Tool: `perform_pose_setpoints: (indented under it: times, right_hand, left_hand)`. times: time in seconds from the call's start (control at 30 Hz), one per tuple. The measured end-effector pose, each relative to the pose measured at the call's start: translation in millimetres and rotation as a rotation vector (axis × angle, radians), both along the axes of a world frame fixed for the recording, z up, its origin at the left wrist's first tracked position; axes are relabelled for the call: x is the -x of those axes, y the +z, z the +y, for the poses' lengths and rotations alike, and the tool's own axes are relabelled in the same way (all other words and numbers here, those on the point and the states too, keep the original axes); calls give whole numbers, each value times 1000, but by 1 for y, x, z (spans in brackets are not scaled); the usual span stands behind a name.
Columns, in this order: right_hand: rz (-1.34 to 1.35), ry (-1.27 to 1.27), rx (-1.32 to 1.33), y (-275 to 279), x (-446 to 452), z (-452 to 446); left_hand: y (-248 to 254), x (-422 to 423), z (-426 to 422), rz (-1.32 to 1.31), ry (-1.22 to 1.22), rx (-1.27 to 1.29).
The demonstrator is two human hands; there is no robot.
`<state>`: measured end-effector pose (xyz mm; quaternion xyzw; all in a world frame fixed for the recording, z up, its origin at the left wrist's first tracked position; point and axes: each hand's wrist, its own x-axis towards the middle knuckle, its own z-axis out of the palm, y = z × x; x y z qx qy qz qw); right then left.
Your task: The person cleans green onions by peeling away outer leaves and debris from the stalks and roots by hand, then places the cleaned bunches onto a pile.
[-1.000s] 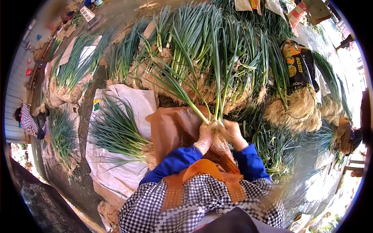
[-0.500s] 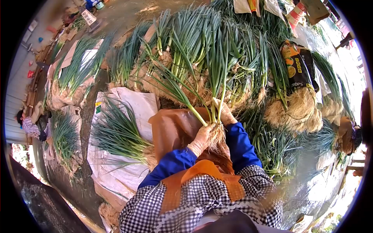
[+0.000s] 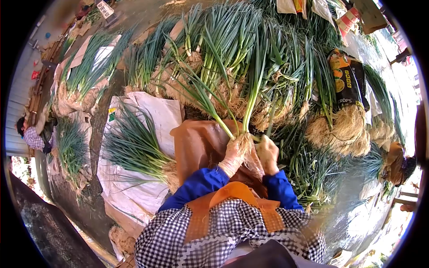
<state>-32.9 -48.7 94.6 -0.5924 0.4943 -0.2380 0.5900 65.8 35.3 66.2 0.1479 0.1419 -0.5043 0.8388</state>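
Note:
My left hand (image 3: 233, 157) is closed round the base of a few green onions (image 3: 253, 96), whose pale roots (image 3: 245, 145) show beside the fingers. Their leaves point away from me, some leaning left. Close on the right, my right hand (image 3: 267, 154) is closed, with a thin, blurred green leaf or stalk (image 3: 271, 117) rising from it. Both hands are above a brown sheet (image 3: 196, 145) over my lap. To the left, a bundle of green onions (image 3: 138, 149) lies on a white sack (image 3: 129, 201), roots toward me.
Large piles of green onions (image 3: 223, 49) stretch across the front. A black and orange bag (image 3: 345, 80) lies over onions at right, above loose green leaves (image 3: 308, 165). One person (image 3: 33, 136) is at the far left, another (image 3: 397, 163) at the far right.
My right hand has come back from the onions' stems toward me and down to the right, now with a thin green piece. My left hand keeps its hold, and the roots have shifted up.

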Motion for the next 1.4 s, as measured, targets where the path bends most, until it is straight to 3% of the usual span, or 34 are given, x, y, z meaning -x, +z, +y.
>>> perform_pose_setpoints:
  times: [0.03,0.07,0.13,0.2,0.23,0.27,0.3,0.33,0.37,0.47,0.53,0.6,0.73,0.77,0.8,0.83,0.9,0.93,0.97,1.0,1.07,1.13,1.2,1.23,1.27,1.33,1.37,1.4]
  right_hand:
    - [-118,-127,-25,15,21,-6]
    - [-233,-257,-51,27,46,-17]
    - [1,-134,11,9,112,-65]
    - [1088,802,1003,-37,156,-101]
    - [1207,730,574,-10,123,-90]
    - [796,664,715,-17,109,-87]
    - [221,355,171,6,65,-64]
    - [14,429,-107,57,31,-47]
    - [-63,502,-315,55,12,-45]
    - [3,784,-242,33,-30,-44]
    - [-252,658,-472,39,-39,-26]
    - [-296,651,-437,64,-32,-8]
    - [159,1392,-130,84,25,2]
    - [-29,1311,63,45,51,-4]
    - [590,1119,-399,122,32,-13]
    - [594,1112,-399,107,34,-21]
    - [438,781,17,36,43,-46]
    - [357,605,218,21,43,-56]
    - [-84,514,-204,38,23,-51]
    - [-141,523,-303,50,3,-45]
    - [17,426,-99,40,-35,-22]
    - [-332,372,-277,9,-57,-22]
    - [-303,232,-181,8,-60,-26]
    - [88,324,309,15,-65,-35]
    - [136,438,242,22,-59,-37]
    - [-62,743,821,11,-64,-32]
    - [278,748,539,14,-61,-39]
    - [278,735,536,18,-59,-56]
  left_hand:
    - [-9,-7,-3,163,102,41]
    - [-9,-14,-3,105,116,22]
    - [1,-24,-1,-15,69,-66]
    - [11,-20,-2,-14,-21,-8]
    - [2,-15,-3,17,-36,89]
    - [-6,-12,-4,45,-48,185]
    - [-24,-13,-2,68,-123,280]
    - [-33,-14,-1,195,-208,458]
    - [-21,-13,2,80,-179,406]
    - [-8,-19,10,-53,-184,320]
    - [-11,-23,18,-51,-251,246]
    - [-15,-27,20,-40,-324,178]
    - [-8,-57,16,-47,-120,205]
    - [-20,-68,19,-48,-192,296]
    - [-33,-75,17,-69,-260,341]
    - [-37,-80,16,-94,-327,386]
    - [-36,-75,11,16,-379,152]
    - [-10,-62,9,-122,-378,-71]
    - [21,-50,6,12,-397,-47]
    - [19,-48,7,-146,-402,-99]
    - [25,-39,0,-491,-431,-262]
    - [23,-33,1,-491,-343,-282]
    - [1,-39,16,-319,-240,-269]
    - [21,-38,16,-215,-281,-156]
    - [41,-35,14,-191,-281,-117]
    - [21,-34,10,-31,-270,-188]
    - [8,-39,16,1,-386,-86]
    - [-12,-45,17,79,-488,173]
